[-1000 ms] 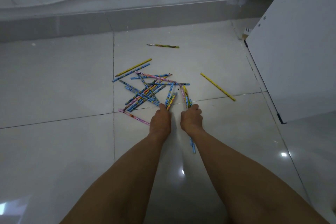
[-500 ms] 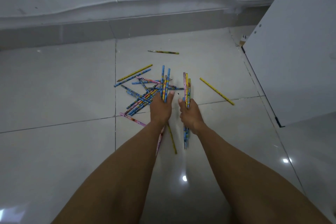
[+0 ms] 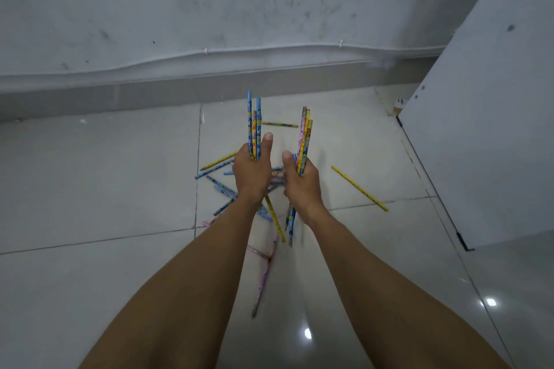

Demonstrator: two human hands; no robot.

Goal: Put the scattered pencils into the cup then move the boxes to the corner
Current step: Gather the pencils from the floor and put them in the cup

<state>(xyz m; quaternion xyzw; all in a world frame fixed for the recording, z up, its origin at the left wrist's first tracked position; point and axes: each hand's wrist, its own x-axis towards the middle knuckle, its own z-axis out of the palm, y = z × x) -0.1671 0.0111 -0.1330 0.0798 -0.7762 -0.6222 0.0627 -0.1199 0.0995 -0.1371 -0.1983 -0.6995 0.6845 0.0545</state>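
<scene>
My left hand (image 3: 251, 173) grips a bunch of blue and yellow pencils (image 3: 254, 123) that stand up above the fist. A second bunch of pink, yellow and blue pencils (image 3: 304, 135) sticks up from my right hand (image 3: 299, 186), which is closed around it. Both hands are raised above the floor. Under them lies a scattered pile of pencils (image 3: 223, 189), partly hidden by my hands. A lone yellow pencil (image 3: 359, 189) lies to the right, another pencil (image 3: 280, 124) lies farther back, and a pink pencil (image 3: 263, 281) shows between my forearms. No cup or boxes are in view.
The floor is glossy light tile (image 3: 90, 189). A grey wall with a baseboard (image 3: 120, 96) runs across the back. A large white panel (image 3: 485, 129) stands at the right, close to the lone yellow pencil.
Both hands closed on bunches of pencils from the pile and lifted them off the floor, upright. The view tilted up, showing more wall.
</scene>
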